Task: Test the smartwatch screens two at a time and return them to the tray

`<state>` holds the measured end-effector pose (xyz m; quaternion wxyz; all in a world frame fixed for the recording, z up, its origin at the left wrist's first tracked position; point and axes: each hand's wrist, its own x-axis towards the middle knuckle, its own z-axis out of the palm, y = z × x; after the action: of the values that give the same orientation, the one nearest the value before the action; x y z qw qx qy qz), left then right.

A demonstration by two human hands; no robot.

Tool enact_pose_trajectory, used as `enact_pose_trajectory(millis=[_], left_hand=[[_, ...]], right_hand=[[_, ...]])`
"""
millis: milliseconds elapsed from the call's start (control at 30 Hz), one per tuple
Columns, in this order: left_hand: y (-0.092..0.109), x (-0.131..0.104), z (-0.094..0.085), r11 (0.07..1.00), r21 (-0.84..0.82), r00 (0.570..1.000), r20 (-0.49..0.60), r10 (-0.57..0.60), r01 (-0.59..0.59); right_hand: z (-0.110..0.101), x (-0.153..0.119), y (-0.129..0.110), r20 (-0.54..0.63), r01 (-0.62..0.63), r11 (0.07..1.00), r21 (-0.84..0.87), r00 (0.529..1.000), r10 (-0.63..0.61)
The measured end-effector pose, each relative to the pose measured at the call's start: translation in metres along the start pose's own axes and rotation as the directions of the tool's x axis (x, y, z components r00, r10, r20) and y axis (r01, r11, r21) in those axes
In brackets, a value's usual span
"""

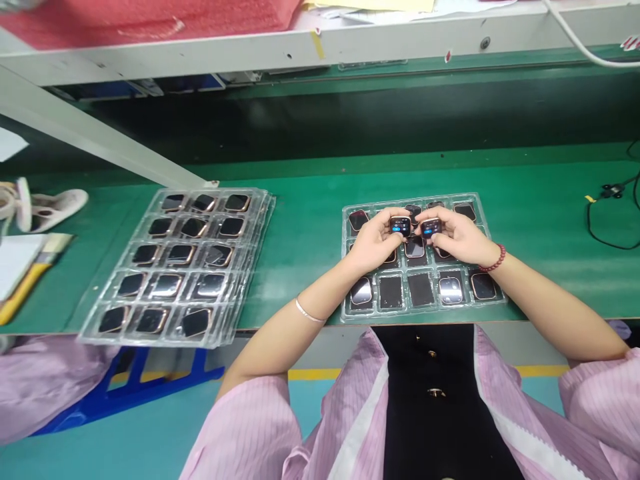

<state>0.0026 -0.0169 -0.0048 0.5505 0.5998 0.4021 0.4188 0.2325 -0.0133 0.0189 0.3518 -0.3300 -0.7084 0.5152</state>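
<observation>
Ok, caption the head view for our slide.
Left fingers and right fingers each hold a lit watch above a tray.

A tray (405,293) is lying at the front edge of the bench (300,253). Above it, 2 watches (401,227) are sitting, 1 in the left hand (376,241), 1 in the right hand (465,237). Leftward, stacked trays (253,253) are resting (the top layer is carrying 5 rows of 3); a brush (37,272) is lying farther left, a cable (611,192) far right.
</observation>
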Motion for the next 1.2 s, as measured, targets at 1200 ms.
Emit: enact_pose_trajectory(millis=[1200], left_hand=[[0.0031,-0.0025,0.0011,1.0,-0.007,1.0,0.008,0.014,-0.014]], right_hand=[[-0.0009,0.0011,0.0023,-0.034,-0.023,0.999,0.045,0.999,0.025]])
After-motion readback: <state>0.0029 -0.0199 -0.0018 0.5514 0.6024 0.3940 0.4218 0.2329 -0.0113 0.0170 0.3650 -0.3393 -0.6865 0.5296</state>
